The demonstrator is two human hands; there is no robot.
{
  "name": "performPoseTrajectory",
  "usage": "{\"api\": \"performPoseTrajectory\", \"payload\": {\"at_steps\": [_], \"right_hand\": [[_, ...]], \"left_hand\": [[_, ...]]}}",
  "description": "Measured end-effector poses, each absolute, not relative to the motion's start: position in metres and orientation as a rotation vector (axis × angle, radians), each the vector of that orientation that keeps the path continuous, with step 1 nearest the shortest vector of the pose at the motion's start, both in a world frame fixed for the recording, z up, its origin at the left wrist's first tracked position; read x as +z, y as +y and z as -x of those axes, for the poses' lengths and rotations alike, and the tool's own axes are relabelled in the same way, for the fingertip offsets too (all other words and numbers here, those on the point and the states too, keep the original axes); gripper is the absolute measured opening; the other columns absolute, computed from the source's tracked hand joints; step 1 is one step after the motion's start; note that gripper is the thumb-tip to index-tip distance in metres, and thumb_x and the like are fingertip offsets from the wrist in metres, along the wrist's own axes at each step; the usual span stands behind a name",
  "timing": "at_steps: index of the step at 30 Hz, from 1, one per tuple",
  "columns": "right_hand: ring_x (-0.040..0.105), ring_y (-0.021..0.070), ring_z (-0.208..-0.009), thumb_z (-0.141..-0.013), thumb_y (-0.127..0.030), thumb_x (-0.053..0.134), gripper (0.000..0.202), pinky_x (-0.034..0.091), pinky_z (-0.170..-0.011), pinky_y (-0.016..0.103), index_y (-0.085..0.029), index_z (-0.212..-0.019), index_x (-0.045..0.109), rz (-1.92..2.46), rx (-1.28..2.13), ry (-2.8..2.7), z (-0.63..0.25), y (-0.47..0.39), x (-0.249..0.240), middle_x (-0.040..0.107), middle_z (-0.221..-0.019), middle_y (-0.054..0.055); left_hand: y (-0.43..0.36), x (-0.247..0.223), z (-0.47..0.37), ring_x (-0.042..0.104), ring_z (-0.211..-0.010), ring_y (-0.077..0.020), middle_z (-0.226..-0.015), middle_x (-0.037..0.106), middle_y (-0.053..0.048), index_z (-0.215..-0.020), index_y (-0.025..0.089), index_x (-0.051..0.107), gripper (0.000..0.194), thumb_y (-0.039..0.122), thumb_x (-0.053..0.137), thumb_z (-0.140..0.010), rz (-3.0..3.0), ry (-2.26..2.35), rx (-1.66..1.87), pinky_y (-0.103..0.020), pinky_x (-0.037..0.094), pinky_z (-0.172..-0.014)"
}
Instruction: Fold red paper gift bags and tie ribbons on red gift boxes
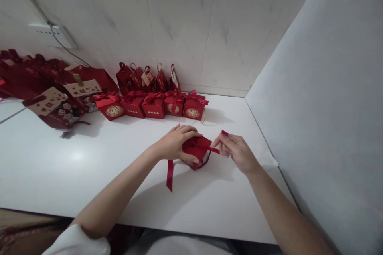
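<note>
A small red gift box (201, 149) stands on the white table in front of me. My left hand (182, 142) lies over its left side, with the fingers along the back and the thumb on the near side, gripping it. From the box's right side a red ribbon (214, 150) runs to my right hand (231, 147), which pinches it between closed fingers. A second ribbon end (170, 176) hangs down onto the table left of the box. Part of the box is covered by my left hand.
Behind stands a row of red boxes with bows (153, 105), with several looped red pouches (147, 79) behind them. Larger red bags (54, 107) crowd the left. A tiled wall (179, 27) closes the back, a pale panel (323, 99) the right. A socket (55, 35) has a cable.
</note>
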State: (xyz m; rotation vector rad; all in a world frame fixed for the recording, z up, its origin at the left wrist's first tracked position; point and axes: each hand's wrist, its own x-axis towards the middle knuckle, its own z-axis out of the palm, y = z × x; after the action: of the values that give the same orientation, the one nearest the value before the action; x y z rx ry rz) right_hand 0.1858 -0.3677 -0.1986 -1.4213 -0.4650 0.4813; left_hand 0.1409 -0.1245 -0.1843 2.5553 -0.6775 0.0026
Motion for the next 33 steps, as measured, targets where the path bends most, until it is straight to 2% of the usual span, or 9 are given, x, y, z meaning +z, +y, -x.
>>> {"api": "performPoseTrajectory", "payload": {"at_steps": [3,7,10,13,16,21,24,28,33], "right_hand": [[0.025,0.0071,-0.043,-0.094,-0.045,0.054,0.038,0.025,-0.045,0.026,-0.016,-0.076,0.072,1.358,0.417,-0.443,-0.188,-0.377,-0.191,0.025,-0.046,-0.008],[0.028,0.0078,-0.044,-0.096,-0.043,0.051,0.036,0.028,-0.047,0.026,-0.018,-0.079,0.071,1.34,0.348,-0.45,-0.19,-0.38,-0.184,0.025,-0.048,-0.008],[0.039,0.0103,-0.052,-0.094,-0.039,0.055,0.021,0.035,-0.052,0.026,-0.022,-0.096,0.067,1.591,0.287,-0.543,-0.192,-0.377,-0.183,0.038,-0.057,-0.005],[0.055,0.0162,-0.077,-0.09,-0.029,0.061,0.014,0.046,-0.072,0.033,-0.024,-0.103,0.063,1.92,0.024,-0.835,-0.196,-0.372,-0.181,0.058,-0.085,0.002],[0.055,0.0227,-0.105,-0.091,-0.017,0.057,0.016,0.042,-0.095,0.044,-0.024,-0.102,0.066,2.08,-0.304,-1.279,-0.203,-0.365,-0.179,0.061,-0.112,0.007],[0.059,0.0202,-0.095,-0.095,-0.011,0.048,0.024,0.049,-0.082,0.036,-0.019,-0.098,0.07,1.976,-0.461,-1.824,-0.212,-0.35,-0.183,0.067,-0.101,0.007],[0.06,0.021,-0.092,-0.095,-0.01,0.047,0.024,0.049,-0.076,0.035,-0.017,-0.093,0.07,1.979,-0.545,-1.95,-0.214,-0.343,-0.19,0.069,-0.096,0.007],[0.06,0.0222,-0.092,-0.096,-0.01,0.042,0.027,0.048,-0.076,0.036,-0.017,-0.096,0.068,2.011,-0.532,-1.897,-0.215,-0.34,-0.196,0.07,-0.097,0.008],[0.058,0.0221,-0.09,-0.094,-0.013,0.042,0.023,0.048,-0.079,0.037,-0.021,-0.098,0.064,2.033,-0.251,-1.569,-0.209,-0.337,-0.194,0.067,-0.095,0.008]], "left_hand": [[-0.125,-0.188,-0.135,0.051,-0.12,-0.0317,-0.131,0.053,-0.011,-0.134,0.028,0.052,0.082,0.069,0.07,-0.066,-2.568,-0.625,0.015,-0.051,0.03,-0.11],[-0.126,-0.188,-0.126,0.047,-0.126,-0.0341,-0.135,0.05,-0.011,-0.141,0.03,0.045,0.089,0.069,0.071,-0.064,-2.575,-0.594,0.013,-0.06,0.017,-0.115],[-0.128,-0.182,-0.121,0.045,-0.128,-0.0333,-0.136,0.049,-0.012,-0.138,0.028,0.047,0.076,0.065,0.064,-0.075,-2.556,-0.558,0.0,-0.056,0.026,-0.113],[-0.133,-0.178,-0.121,0.047,-0.127,-0.0303,-0.133,0.052,-0.011,-0.132,0.026,0.051,0.059,0.058,0.059,-0.083,-2.511,-0.555,0.055,-0.053,0.029,-0.112],[-0.139,-0.182,-0.124,0.047,-0.127,-0.0313,-0.135,0.052,-0.011,-0.131,0.025,0.05,0.065,0.059,0.065,-0.078,-2.467,-0.582,0.081,-0.055,0.024,-0.115],[-0.141,-0.198,-0.128,0.048,-0.124,-0.03,-0.133,0.052,-0.011,-0.123,0.024,0.056,0.062,0.056,0.072,-0.073,-2.348,-0.585,0.08,-0.048,0.039,-0.107],[-0.138,-0.207,-0.128,0.046,-0.127,-0.029,-0.134,0.05,-0.011,-0.125,0.024,0.055,0.064,0.055,0.074,-0.072,-2.267,-0.563,0.087,-0.045,0.04,-0.109],[-0.138,-0.212,-0.126,0.041,-0.133,-0.0296,-0.141,0.044,-0.012,-0.127,0.023,0.054,0.068,0.054,0.075,-0.071,-2.224,-0.518,0.086,-0.046,0.036,-0.113],[-0.142,-0.21,-0.124,0.042,-0.131,-0.0303,-0.137,0.046,-0.012,-0.126,0.022,0.054,0.069,0.053,0.078,-0.068,-2.212,-0.489,0.084,-0.047,0.036,-0.112]]}}
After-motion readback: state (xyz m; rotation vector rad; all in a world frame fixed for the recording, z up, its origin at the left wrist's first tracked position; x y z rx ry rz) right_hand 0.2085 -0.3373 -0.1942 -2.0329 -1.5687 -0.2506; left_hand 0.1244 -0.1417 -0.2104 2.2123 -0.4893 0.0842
